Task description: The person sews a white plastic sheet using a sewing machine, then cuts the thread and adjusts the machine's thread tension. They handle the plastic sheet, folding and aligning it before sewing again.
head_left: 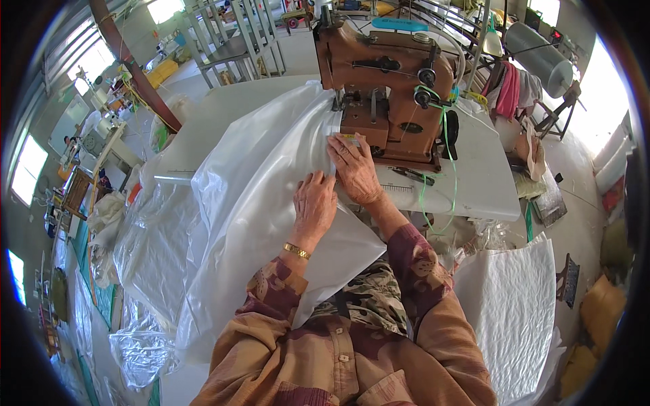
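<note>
The pale table (484,186) spreads widest, and across its left part lies the white sheet (264,183), running from beneath the needle end of the sewing machine down over the near edge toward the person's lap. The sheet should handle as light, limp and rather slippery, hard to tear yet quick to crease and slide; it is best taken near the edge beside the machine, palms flat, with its loose bulk supported to the left. It looks glossy and slightly see-through, with long soft folds fanning from the needle and a pointed corner hanging at the near side. The brown sewing machine (403,81) stands on the table to the right of the folds. The right hand (355,169) rests palm down, fingers extended, by the sheet's edge just before the machine; the left hand (315,206) lies on the sheet close beside it, fingers bent. Whether either one pinches the material cannot be told. A gold-coloured bracelet (296,251) circles the left wrist
</note>
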`<act>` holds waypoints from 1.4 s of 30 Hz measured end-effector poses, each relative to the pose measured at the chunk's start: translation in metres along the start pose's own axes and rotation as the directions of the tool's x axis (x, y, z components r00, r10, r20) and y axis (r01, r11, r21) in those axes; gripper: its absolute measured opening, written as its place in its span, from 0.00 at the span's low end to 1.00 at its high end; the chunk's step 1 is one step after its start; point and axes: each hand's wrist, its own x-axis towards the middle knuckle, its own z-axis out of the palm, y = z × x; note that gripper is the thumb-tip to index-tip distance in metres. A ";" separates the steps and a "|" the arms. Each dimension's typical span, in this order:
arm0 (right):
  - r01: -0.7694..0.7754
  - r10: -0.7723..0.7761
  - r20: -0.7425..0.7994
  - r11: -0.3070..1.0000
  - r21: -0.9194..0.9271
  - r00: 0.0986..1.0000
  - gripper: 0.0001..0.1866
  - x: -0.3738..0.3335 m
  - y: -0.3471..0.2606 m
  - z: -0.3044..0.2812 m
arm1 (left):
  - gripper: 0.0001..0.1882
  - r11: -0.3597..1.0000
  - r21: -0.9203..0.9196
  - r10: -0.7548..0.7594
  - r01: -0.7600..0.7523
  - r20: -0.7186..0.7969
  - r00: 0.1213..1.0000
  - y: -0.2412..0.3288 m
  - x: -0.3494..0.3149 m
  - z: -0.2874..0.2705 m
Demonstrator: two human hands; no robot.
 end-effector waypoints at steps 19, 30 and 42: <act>-0.079 0.093 -0.119 0.990 0.117 0.989 0.20 -0.013 -0.007 -0.018 | 0.07 0.999 0.043 -0.033 0.034 -0.015 0.999 -0.008 0.022 0.011; -0.575 0.571 -0.122 0.746 -0.336 0.812 0.18 -0.095 0.021 -0.075 | 0.03 1.000 -0.013 0.000 -0.001 -0.105 0.994 -0.031 0.034 0.019; -0.254 0.382 0.400 0.907 -0.337 0.833 0.13 -0.068 0.029 -0.104 | 0.06 0.999 -0.047 0.001 -0.006 -0.091 0.996 -0.063 0.044 0.019</act>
